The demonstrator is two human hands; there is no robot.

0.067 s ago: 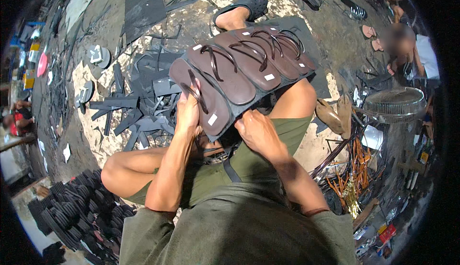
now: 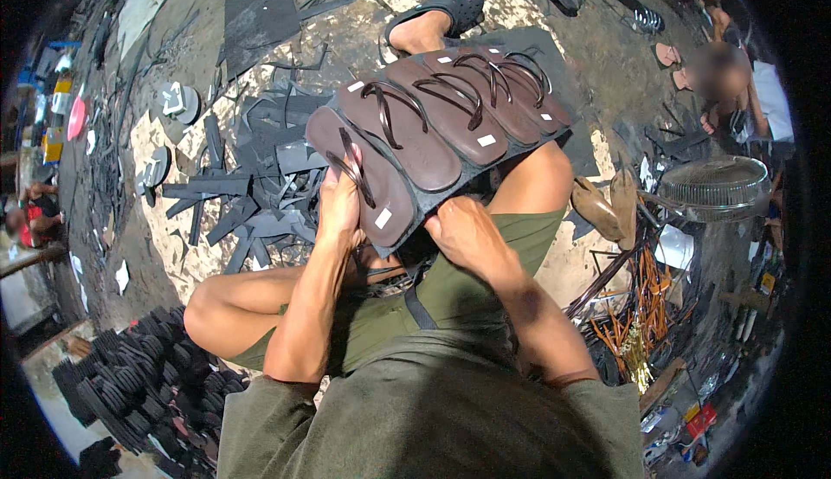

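Several brown flip-flops [image 2: 407, 137] with shiny dark straps lie side by side on a dark sheet [image 2: 440, 193], which rests tilted over my lap and right knee. My left hand [image 2: 340, 198] grips the left end, at the nearest flip-flop [image 2: 377, 198], its fingertips by that strap. White labels show on some of the soles. Below the near edge of the sheet, my right hand [image 2: 466, 232] is closed, its fingertips tucked under and hidden. What those fingers hold cannot be made out.
Black offcuts [image 2: 251, 167] litter the ground to the left. Stacked black soles [image 2: 147, 379] lie lower left. To the right are a fan guard [image 2: 714, 187], tan shoe forms [image 2: 606, 206] and a bundle of orange and brown strips [image 2: 636, 306]. Another person [image 2: 723, 72] sits at far right.
My right hand and forearm have shifted very slightly upward at the near edge of the sheet. My left hand and the flip-flops look the same.
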